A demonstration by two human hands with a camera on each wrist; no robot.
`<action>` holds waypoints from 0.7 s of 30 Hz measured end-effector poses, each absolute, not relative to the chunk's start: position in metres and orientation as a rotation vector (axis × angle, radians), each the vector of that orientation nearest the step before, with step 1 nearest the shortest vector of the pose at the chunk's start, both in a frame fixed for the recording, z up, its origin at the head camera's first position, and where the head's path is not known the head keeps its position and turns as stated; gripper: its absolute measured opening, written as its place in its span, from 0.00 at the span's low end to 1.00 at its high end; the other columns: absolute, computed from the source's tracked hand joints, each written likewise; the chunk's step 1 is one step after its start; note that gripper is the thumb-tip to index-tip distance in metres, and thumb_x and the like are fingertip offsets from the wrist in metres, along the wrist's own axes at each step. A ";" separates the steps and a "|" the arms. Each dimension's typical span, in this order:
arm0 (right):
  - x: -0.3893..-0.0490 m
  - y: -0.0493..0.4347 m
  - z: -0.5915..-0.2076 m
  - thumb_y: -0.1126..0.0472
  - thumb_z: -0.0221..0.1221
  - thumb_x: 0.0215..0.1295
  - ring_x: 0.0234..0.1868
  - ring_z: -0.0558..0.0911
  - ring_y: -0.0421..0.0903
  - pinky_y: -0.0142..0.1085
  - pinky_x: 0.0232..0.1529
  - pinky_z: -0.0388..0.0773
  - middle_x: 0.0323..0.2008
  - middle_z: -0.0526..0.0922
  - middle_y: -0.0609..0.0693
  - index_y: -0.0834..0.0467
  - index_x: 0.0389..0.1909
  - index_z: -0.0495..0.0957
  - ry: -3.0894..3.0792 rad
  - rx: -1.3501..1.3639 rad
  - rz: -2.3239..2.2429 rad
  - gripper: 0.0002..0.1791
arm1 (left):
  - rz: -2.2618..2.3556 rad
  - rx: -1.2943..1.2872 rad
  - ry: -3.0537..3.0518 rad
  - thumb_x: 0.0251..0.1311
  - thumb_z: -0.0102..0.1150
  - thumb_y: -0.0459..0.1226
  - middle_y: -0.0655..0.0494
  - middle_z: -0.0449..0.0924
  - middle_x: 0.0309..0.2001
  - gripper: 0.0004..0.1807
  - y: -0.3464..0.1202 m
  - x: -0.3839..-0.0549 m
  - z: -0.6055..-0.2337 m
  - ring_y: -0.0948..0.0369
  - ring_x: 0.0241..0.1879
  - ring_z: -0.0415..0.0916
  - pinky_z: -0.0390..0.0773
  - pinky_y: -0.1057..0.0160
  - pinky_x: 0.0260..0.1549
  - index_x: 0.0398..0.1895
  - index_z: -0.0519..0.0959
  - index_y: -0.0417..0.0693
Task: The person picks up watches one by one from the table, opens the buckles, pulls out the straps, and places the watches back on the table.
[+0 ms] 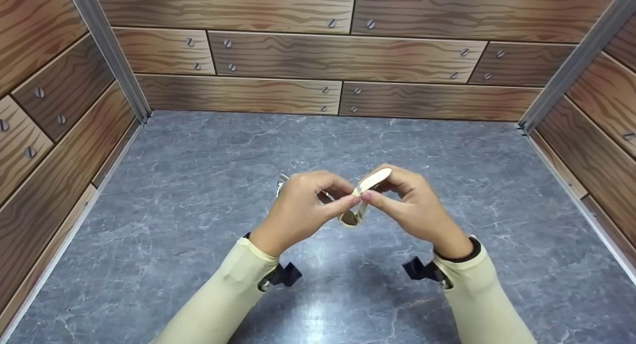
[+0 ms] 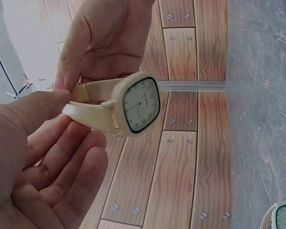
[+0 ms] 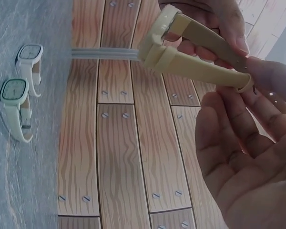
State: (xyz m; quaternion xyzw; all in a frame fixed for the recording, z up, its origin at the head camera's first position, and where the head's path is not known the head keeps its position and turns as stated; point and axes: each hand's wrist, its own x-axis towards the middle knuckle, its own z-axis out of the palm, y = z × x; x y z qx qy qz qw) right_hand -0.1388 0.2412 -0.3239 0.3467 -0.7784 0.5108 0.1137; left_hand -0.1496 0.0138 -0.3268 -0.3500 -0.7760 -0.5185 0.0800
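Both hands hold a cream wristwatch with a squarish case and pale dial, raised in front of the body. Its strap bends into a loop, the two ends meeting at the fingertips by the buckle. My left hand pinches the strap between thumb and fingers. From the other side, my right hand pinches it close to the left fingertips, and a pale strap end sticks up there. The remaining right fingers curl loosely below in the right wrist view.
Two more watches lie on the grey marbled table: a white one and one with a green-tinted dial. In the head view the left hand mostly hides them. Wood-patterned walls enclose the back and sides.
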 end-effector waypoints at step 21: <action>-0.140 0.239 -0.327 0.71 0.62 0.70 0.38 0.83 0.44 0.33 0.40 0.81 0.39 0.84 0.53 0.58 0.46 0.84 -2.342 1.002 1.569 0.08 | -1.483 -1.061 -2.297 0.64 0.71 0.46 0.63 0.88 0.38 0.13 0.013 -0.152 -0.328 0.71 0.37 0.83 0.84 0.67 0.39 0.45 0.87 0.48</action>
